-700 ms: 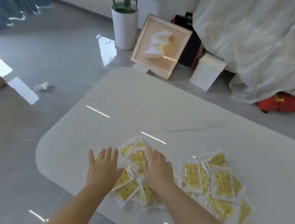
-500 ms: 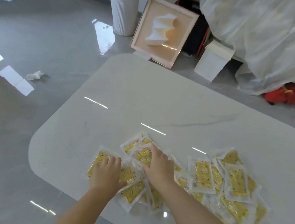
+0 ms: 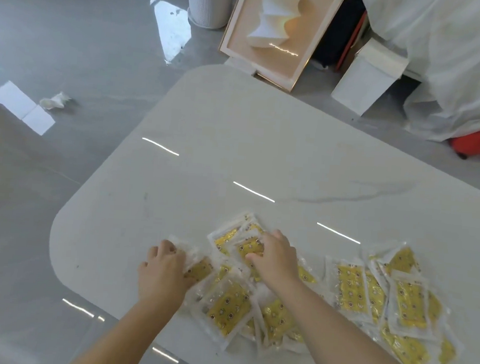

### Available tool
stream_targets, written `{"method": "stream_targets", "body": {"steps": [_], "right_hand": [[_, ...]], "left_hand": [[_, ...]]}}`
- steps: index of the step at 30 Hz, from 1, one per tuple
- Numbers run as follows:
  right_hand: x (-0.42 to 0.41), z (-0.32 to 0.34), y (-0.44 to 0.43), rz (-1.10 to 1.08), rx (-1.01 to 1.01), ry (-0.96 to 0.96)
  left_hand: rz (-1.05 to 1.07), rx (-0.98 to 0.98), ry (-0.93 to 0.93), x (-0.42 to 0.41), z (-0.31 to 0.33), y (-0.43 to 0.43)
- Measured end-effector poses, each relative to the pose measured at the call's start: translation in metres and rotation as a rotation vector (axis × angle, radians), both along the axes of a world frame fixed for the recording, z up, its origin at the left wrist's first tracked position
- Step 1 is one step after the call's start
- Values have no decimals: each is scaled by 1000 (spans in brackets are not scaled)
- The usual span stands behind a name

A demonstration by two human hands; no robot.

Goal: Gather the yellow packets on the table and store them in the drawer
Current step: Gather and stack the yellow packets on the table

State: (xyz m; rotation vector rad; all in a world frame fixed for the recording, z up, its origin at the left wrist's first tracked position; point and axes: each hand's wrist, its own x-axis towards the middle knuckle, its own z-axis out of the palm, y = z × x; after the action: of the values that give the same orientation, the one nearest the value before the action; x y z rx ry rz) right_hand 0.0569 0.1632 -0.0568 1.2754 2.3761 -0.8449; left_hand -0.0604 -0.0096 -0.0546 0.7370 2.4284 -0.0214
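The yellow packets [image 3: 348, 285] all lie scattered on the worktop [image 3: 236, 141], so gathering has barely begun. The left hand [image 3: 165, 270] pinches a packet at the spread's left edge; the right hand [image 3: 275, 259] presses flat, fingers loose, on packets beside it. No drawer in sight.

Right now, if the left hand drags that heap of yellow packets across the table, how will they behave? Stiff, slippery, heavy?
Probably floppy: the yellow packets are thin clear pouches that crumple under the left hand. Likely slippery: glossy film on a polished table, and they lie overlapped, so they may fan apart rather than move together. Each looks flat and light.
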Motion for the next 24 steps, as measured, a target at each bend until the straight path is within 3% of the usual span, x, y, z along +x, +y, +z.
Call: {"method": "stream_targets", "body": {"steps": [3,6,13,15,19,24], "right_hand": [[-3,1,11,68,23,-56],[-10,0,16,125,33,-107],[-10,9,27,240,83,-45],[-11,15,30,292,45,-34],[-19,30,54,-30,-237,109],[-47,34,105,-372,-299,262]], "left_hand": [[245,30,-56,-1,-4,-7],[330,52,-43,0,-12,-2],[228,-49,-54,-16,-1,15],[314,17,-109,-25,10,20],[513,167,-171,-52,39,43],[654,345,-271,-85,48,96]]}}
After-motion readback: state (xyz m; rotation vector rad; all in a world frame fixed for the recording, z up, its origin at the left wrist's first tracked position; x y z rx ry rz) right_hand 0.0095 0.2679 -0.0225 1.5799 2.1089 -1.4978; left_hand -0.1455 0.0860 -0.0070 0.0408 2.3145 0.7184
